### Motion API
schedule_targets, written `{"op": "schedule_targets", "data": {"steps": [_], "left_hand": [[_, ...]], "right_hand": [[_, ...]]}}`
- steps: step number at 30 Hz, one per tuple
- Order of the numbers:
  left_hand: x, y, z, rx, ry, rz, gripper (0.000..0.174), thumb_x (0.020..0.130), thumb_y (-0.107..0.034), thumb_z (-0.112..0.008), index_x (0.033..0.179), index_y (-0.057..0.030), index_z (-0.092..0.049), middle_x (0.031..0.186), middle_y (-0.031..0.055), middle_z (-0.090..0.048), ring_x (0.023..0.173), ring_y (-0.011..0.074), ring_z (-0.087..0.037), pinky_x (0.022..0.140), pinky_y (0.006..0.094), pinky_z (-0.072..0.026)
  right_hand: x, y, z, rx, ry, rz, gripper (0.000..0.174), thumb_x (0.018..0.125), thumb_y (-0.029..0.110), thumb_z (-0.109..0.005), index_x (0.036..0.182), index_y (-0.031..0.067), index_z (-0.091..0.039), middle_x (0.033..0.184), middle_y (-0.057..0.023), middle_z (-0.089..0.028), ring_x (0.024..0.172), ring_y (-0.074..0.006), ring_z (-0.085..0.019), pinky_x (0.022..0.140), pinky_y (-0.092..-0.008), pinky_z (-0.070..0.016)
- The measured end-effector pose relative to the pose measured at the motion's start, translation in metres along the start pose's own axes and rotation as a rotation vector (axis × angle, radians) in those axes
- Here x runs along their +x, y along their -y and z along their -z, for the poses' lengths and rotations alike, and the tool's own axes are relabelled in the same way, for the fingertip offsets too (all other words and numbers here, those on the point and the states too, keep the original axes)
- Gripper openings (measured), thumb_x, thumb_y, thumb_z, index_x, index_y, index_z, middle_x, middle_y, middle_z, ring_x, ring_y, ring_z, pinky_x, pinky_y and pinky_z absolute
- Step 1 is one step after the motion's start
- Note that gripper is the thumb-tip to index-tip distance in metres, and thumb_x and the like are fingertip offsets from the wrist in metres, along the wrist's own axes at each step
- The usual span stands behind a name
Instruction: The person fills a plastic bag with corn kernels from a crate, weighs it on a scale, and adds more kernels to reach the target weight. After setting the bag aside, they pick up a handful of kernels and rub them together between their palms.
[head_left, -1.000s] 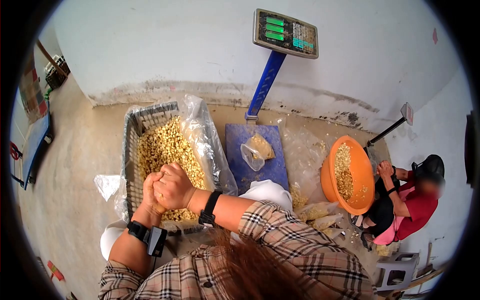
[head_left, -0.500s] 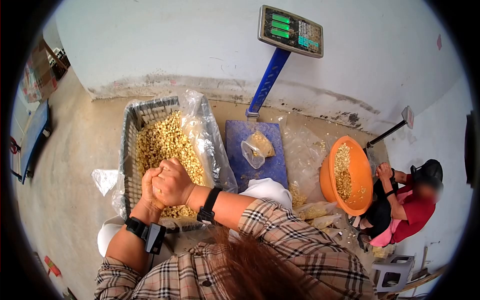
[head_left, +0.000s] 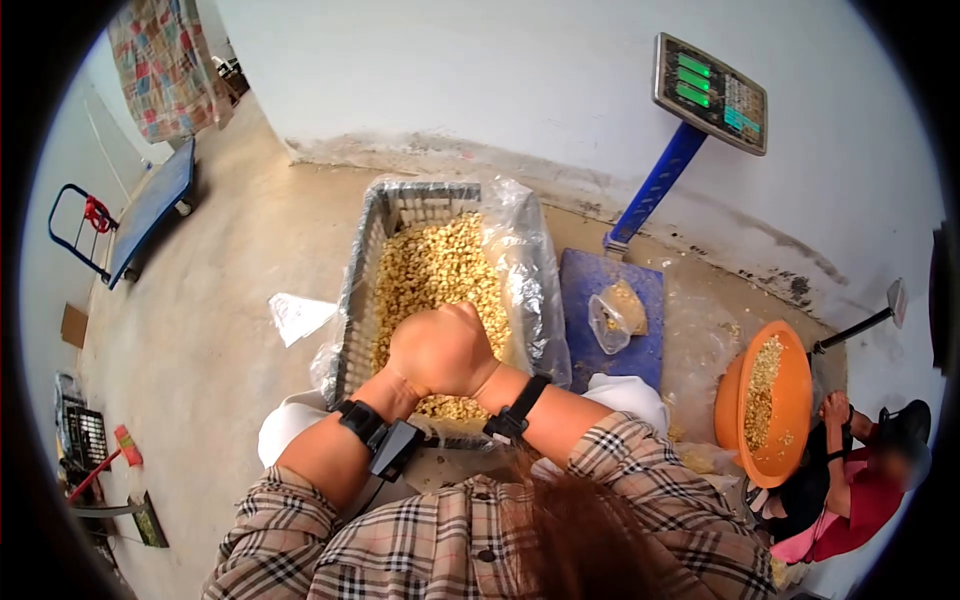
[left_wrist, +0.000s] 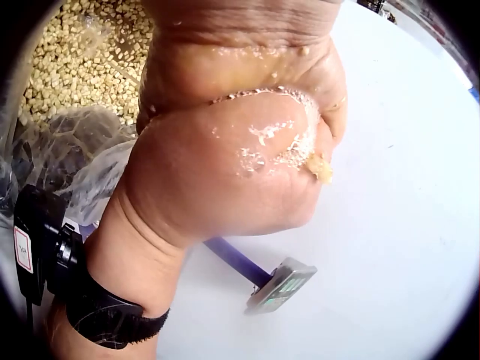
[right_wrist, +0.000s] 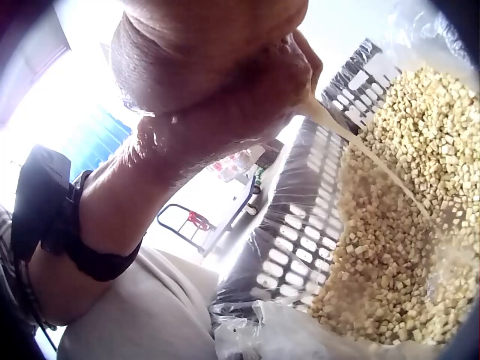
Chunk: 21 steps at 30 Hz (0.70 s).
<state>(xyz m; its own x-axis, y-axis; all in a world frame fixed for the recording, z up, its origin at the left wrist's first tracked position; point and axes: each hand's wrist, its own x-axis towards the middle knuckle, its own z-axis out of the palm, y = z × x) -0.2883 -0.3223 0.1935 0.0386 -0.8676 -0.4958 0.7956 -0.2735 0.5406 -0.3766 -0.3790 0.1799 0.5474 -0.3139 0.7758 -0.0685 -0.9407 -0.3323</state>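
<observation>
My left hand [left_wrist: 247, 64] and right hand [right_wrist: 217, 37] are clasped together over a grey plastic crate [head_left: 355, 300]. Between the palms they squeeze wet pale yellow pieces, mostly hidden; one soft bit [left_wrist: 321, 169] pokes out, with froth along the seam of the hands. A thin cloudy stream of liquid [right_wrist: 375, 157] runs from the clasped hands down into the crate. Small pale yellow diced pieces [head_left: 440, 250] fill the crate, some lying in murky liquid. Clear plastic sheeting [head_left: 525, 280] lines the crate and hangs over its right side.
Right of the crate stands a blue platform scale [head_left: 635, 355] with a lit display [head_left: 710, 95] and a plastic bag [head_left: 625, 310] on it. Farther right, an orange basin [head_left: 735, 410] of similar pieces is beside a seated person [head_left: 860, 480]. A flat trolley [head_left: 155, 210] stands left.
The head view has turned left, so crate, scale and basin appear farther right. My hands stay clasped over the crate, with the wrists rolled and the left hand's back more in sight.
</observation>
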Motion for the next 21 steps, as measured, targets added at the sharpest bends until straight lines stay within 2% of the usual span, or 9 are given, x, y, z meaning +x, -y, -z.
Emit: {"op": "schedule_targets", "data": {"steps": [3, 6, 7, 10, 13, 16, 17, 21], "left_hand": [[-0.004, -0.001, -0.002, 0.048, 0.002, -0.036, 0.025, 0.082, -0.033, -0.048, 0.085, -0.0100, -0.057, 0.071, 0.0006, -0.056, 0.060, 0.0125, -0.055, 0.050, 0.0226, -0.0434], [-0.008, -0.001, -0.006, 0.058, -0.096, -0.031, 0.028, 0.086, -0.032, -0.041, 0.091, -0.0082, -0.056, 0.079, 0.0023, -0.058, 0.074, 0.0149, -0.056, 0.060, 0.0251, -0.0454], [0.002, 0.002, 0.006, 0.057, -0.010, -0.007, 0.031, 0.088, -0.030, -0.036, 0.096, -0.0064, -0.055, 0.088, 0.0035, -0.058, 0.087, 0.0174, -0.055, 0.070, 0.0268, -0.0450], [0.007, 0.002, 0.029, -0.039, 0.054, 0.223, 0.028, 0.079, -0.036, -0.047, 0.085, -0.0106, -0.057, 0.067, 0.0011, -0.055, 0.058, 0.0155, -0.054, 0.053, 0.0258, -0.0437], [0.024, 0.003, 0.041, -0.271, 0.165, 0.349, 0.022, 0.077, -0.029, -0.050, 0.083, -0.0078, -0.053, 0.065, 0.0035, -0.054, 0.055, 0.0185, -0.054, 0.053, 0.0301, -0.0449], [0.034, 0.015, 0.035, -0.205, 0.226, 0.043, 0.017, 0.077, -0.025, -0.053, 0.078, -0.0080, -0.057, 0.078, 0.0050, -0.058, 0.070, 0.0168, -0.056, 0.062, 0.0287, -0.0467], [0.037, 0.016, 0.040, -0.227, 0.267, 0.079, 0.016, 0.077, -0.025, -0.054, 0.077, -0.0091, -0.057, 0.078, 0.0043, -0.058, 0.070, 0.0168, -0.057, 0.062, 0.0294, -0.0470], [0.028, 0.023, 0.034, -0.254, 0.208, 0.094, 0.019, 0.077, -0.027, -0.054, 0.080, -0.0088, -0.057, 0.079, 0.0045, -0.059, 0.072, 0.0178, -0.057, 0.065, 0.0300, -0.0473]], "right_hand": [[0.004, 0.003, 0.002, -0.042, -0.033, 0.019, 0.014, 0.059, 0.018, -0.060, 0.055, 0.0081, -0.050, 0.060, -0.0059, -0.051, 0.063, -0.0228, -0.047, 0.062, -0.0351, -0.0363], [-0.008, -0.006, -0.011, 0.005, -0.028, 0.024, 0.014, 0.058, 0.018, -0.060, 0.055, 0.0082, -0.050, 0.059, -0.0057, -0.051, 0.062, -0.0224, -0.047, 0.062, -0.0349, -0.0360], [-0.007, -0.005, -0.009, -0.011, -0.015, 0.027, 0.015, 0.058, 0.019, -0.060, 0.055, 0.0083, -0.050, 0.058, -0.0055, -0.051, 0.062, -0.0222, -0.047, 0.061, -0.0349, -0.0359], [-0.007, -0.005, -0.008, -0.056, 0.041, 0.014, 0.015, 0.057, 0.019, -0.060, 0.054, 0.0085, -0.050, 0.057, -0.0050, -0.050, 0.061, -0.0218, -0.047, 0.060, -0.0348, -0.0357], [-0.009, -0.003, -0.008, -0.060, 0.010, 0.027, 0.014, 0.057, 0.019, -0.060, 0.054, 0.0087, -0.051, 0.059, -0.0054, -0.052, 0.061, -0.0219, -0.047, 0.060, -0.0349, -0.0356], [-0.006, -0.002, -0.007, -0.059, -0.005, 0.022, 0.013, 0.058, 0.019, -0.059, 0.055, 0.0085, -0.052, 0.061, -0.0055, -0.054, 0.061, -0.0223, -0.047, 0.062, -0.0358, -0.0356], [-0.006, -0.005, -0.008, -0.071, -0.012, 0.037, 0.013, 0.058, 0.019, -0.059, 0.055, 0.0087, -0.052, 0.061, -0.0054, -0.054, 0.062, -0.0221, -0.048, 0.062, -0.0356, -0.0358], [-0.012, -0.007, -0.010, -0.114, 0.024, 0.017, 0.012, 0.059, 0.019, -0.058, 0.056, 0.0094, -0.052, 0.060, -0.0049, -0.055, 0.064, -0.0219, -0.051, 0.062, -0.0343, -0.0367]]}}
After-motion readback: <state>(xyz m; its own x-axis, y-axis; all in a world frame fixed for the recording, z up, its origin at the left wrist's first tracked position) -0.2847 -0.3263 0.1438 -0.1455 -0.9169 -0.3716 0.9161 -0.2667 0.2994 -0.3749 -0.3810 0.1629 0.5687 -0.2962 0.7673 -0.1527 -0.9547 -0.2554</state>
